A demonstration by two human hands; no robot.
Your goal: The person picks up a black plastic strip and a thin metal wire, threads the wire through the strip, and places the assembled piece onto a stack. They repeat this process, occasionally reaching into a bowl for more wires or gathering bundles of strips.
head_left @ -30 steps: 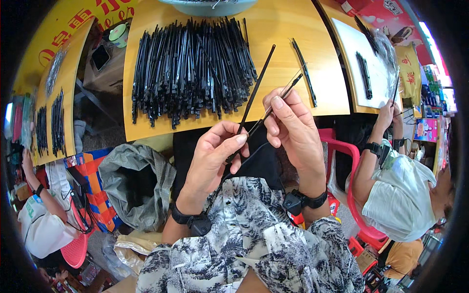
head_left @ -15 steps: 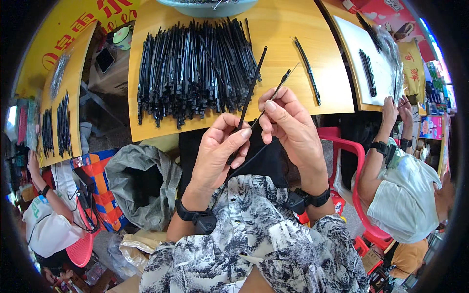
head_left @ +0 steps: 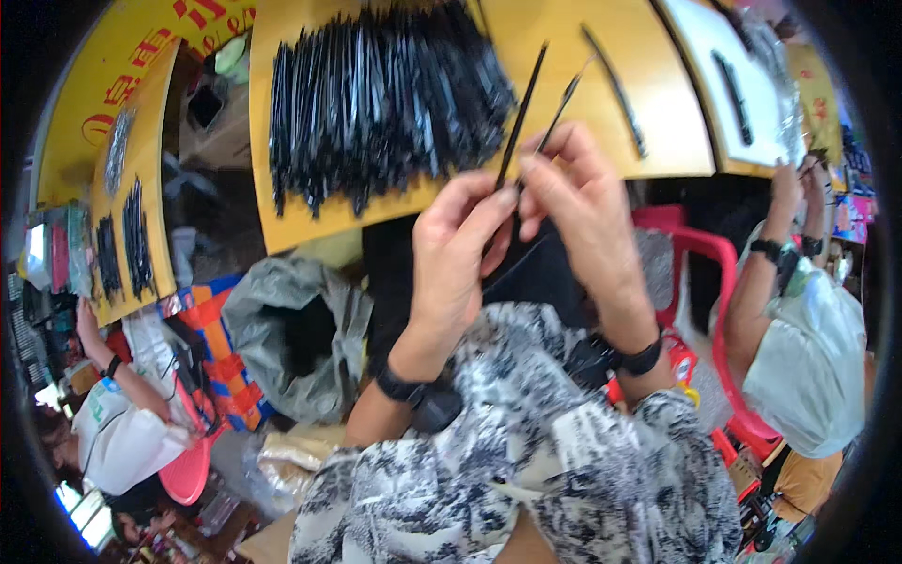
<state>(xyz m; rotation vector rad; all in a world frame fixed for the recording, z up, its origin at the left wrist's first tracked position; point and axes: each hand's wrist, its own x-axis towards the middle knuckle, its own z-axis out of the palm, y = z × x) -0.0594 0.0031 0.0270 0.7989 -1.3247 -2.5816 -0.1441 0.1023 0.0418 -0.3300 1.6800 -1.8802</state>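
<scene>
I see the left hand (head_left: 458,230) firmly pinching one black strip (head_left: 525,108) and the right hand (head_left: 575,188) a second strip (head_left: 564,105), both rising beyond the pinch across the table's (head_left: 662,141) near edge.

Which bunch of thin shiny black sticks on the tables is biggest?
The wide pile of thin, shiny black sticks on the middle yellow wooden table. The black bunches on the left yellow table and right white board look much narrower.

Probably a small workshop, with black strips (head_left: 381,103) across several worktables (head_left: 672,122).
</scene>
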